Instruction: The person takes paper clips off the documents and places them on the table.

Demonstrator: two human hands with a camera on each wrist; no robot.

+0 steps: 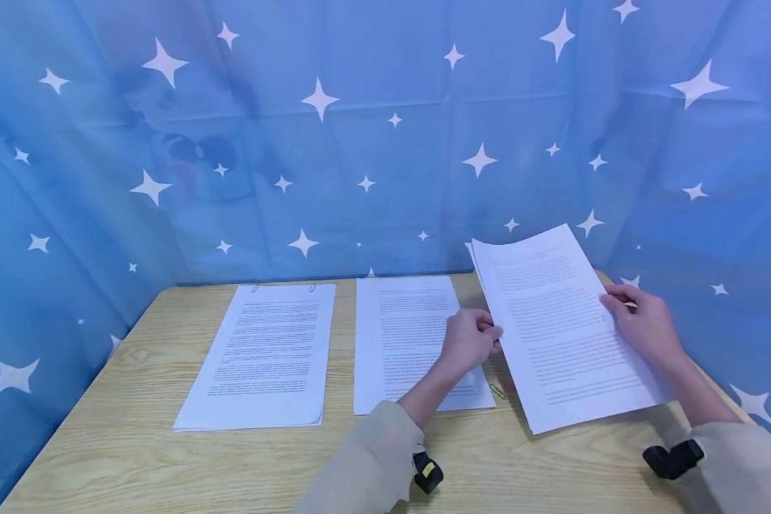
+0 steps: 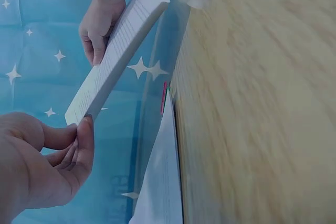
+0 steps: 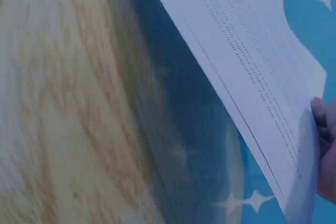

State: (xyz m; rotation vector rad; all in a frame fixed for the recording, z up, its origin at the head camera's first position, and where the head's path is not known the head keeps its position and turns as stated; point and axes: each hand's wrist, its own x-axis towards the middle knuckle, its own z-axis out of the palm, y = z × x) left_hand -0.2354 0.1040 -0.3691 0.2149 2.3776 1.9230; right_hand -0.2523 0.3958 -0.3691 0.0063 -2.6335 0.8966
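Observation:
A stack of printed paper sheets (image 1: pixel 552 335) is held up and tilted at the right side of the table. My left hand (image 1: pixel 472 339) pinches its left edge between thumb and fingers, as the left wrist view also shows. On the opposite edge, my right hand (image 1: pixel 645 321) grips the stack (image 3: pixel 252 77) with the thumb on the printed face. Just below the left hand lies a second printed stack (image 1: pixel 398 343), partly covered by that hand and forearm. A green paper clip (image 1: pixel 497 391) rests on the table by this stack's lower right corner.
Farther left on the wooden table (image 1: pixel 167 464) lies another printed stack (image 1: pixel 263 357), with a paper clip (image 1: pixel 254 288) and a second one (image 1: pixel 312 288) on its top edge. A blue curtain (image 1: pixel 385 178) with white stars hangs behind and at both sides.

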